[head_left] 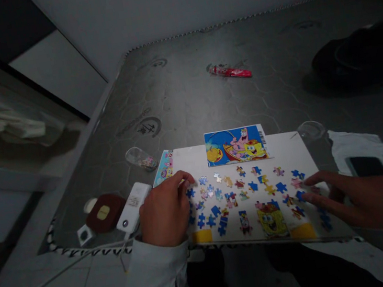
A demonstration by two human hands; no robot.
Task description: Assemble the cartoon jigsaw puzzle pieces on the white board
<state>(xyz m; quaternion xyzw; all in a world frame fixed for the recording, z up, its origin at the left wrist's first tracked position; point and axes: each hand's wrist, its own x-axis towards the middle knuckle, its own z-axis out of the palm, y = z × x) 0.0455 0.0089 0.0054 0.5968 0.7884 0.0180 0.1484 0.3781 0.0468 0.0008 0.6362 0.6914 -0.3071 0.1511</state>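
A white board (287, 150) lies near the front edge of a grey mattress, with several loose jigsaw pieces (242, 189) spread over it. A cartoon reference picture (235, 145) lies at the board's far edge. A partly joined yellow cartoon figure (272, 220) sits near the front. My left hand (166, 210) rests on the board's left side, fingers curled over the blue pieces there. My right hand (353, 198) reaches in from the right, fingers stretched out, fingertips touching pieces at the board's right edge.
Left of the board lie a white power bank (132, 206), a brown round case (102, 213) and a clear plastic lid (141, 158). A second clear lid (311, 129) and a phone (365, 165) on white cloth sit to the right. A red wrapper (231, 71) lies farther back.
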